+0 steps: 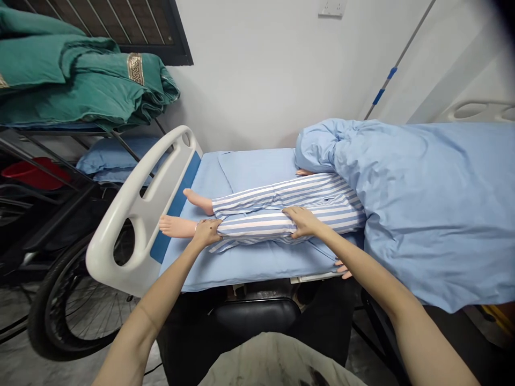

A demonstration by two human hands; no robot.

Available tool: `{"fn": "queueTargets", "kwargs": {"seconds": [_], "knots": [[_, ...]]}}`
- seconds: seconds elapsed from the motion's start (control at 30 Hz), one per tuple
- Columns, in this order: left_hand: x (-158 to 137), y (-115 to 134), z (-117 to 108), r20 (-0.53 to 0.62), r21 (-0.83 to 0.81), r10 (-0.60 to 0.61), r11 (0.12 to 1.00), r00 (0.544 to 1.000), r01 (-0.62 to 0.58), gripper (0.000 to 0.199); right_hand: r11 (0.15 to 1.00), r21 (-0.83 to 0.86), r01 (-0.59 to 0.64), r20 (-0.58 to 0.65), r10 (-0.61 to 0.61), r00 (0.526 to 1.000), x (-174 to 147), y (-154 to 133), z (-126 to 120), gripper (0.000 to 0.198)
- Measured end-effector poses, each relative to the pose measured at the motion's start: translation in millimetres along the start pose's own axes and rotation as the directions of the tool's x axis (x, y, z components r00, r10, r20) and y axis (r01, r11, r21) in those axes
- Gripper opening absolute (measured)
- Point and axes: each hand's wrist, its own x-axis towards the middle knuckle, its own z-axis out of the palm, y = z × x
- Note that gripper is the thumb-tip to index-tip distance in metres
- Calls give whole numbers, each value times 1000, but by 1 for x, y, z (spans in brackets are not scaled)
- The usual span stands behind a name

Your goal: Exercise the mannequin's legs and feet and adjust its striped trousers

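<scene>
A manikin in blue-and-white striped trousers (257,223) lies on the bed with its legs stretched to the left. My left hand (208,232) is wrapped over the ankle of its nearer leg, at the trouser cuff. Higher up the same leg, around the knee, my right hand (301,221) grips with the thumb on the near side. The bare near foot (177,226) points toward the footboard, and the far foot (197,201) lies a little behind it. A blue quilt (426,198) hides the upper body. Part of a manikin hand (343,269) shows below my right forearm.
A white footboard (120,214) closes off the bed's left end, with a wheelchair wheel (76,300) beside it. Green folded bedding (92,80) lies on a rack at upper left. A black seat (257,313) is below the bed's near edge. Behind the bed stands a wall (257,80).
</scene>
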Motion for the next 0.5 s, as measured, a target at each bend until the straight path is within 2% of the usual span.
{"fn": "queueTargets", "kwargs": {"seconds": [0.1,0.2,0.33,0.5], "knots": [[-3,-8,-4,26,197,67,978,997,-71,47,999,-46,-8,45,10,999,9,-7,22,84],[-7,-9,-2,76,366,113,921,991,-133,40,994,-96,-56,50,61,997,12,-12,44,97],[-11,-3,9,132,373,60,922,989,-105,33,993,-99,-57,66,63,996,8,-8,61,101],[-13,-1,19,168,317,22,945,986,-75,33,994,-96,-43,95,53,994,3,2,65,99]]}}
